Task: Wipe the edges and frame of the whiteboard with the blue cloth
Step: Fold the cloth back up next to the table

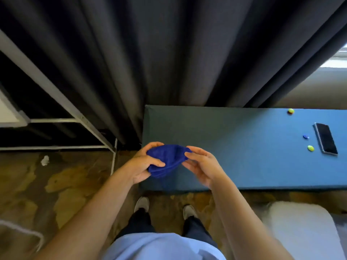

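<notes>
Left grip (145, 163) and right grip (201, 166) closed, forearms converging.

— What can you not see well?
— My left hand (144, 162) covers one end of the blue cloth (169, 160). The whiteboard (9, 113) is cut by the left edge.
— And the table?
— Three small coloured things (310, 148), too small to tell.

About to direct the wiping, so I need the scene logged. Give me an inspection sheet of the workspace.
Surface: blue bench, mostly bare.
Job's things: blue cloth bunched between both hands; whiteboard corner and stand at far left, untouched.
Clutter: phone and three small coloured pieces on the bench; white scrap on the floor.
Grippers: left hand grips the cloth; right hand pinches its edge.
Cables: nothing seen.
Surroundings: dark curtain, worn floor.
</notes>
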The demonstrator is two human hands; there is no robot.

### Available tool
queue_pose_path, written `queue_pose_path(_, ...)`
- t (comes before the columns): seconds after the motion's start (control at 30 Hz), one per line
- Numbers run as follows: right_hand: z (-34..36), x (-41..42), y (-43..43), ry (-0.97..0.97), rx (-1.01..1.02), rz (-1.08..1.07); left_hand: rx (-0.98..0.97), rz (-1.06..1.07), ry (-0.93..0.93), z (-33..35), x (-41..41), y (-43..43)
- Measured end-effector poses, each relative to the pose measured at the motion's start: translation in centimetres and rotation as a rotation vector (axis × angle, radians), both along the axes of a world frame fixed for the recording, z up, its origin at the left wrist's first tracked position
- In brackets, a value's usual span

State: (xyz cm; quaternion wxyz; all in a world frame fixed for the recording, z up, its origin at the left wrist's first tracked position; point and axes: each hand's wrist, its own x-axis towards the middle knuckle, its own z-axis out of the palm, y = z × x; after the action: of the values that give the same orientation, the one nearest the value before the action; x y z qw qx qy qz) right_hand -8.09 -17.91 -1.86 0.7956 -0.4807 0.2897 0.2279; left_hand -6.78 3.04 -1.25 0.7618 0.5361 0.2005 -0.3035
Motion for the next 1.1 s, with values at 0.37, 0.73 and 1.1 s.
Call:
queue_pose_path(0.37, 1.2, 4.4, -6.9, 0.039, 0.196, 0.054, 0.363, -0.049, 0.039, 1.2, -0.1, -6.7)
queue_pose_path(0.73, 7.3, 7.5, -5.3, -0.163, 0.078, 0.033, -0.447, 0.371, 0.429, 3.3, 4.2, -9.1)
queue_pose_path(1.1, 3.5, 3.2, -4.4, -0.387, -0.041, -0.084, 0.225, 0.230, 0.048, 3.1, 4.7, -5.4)
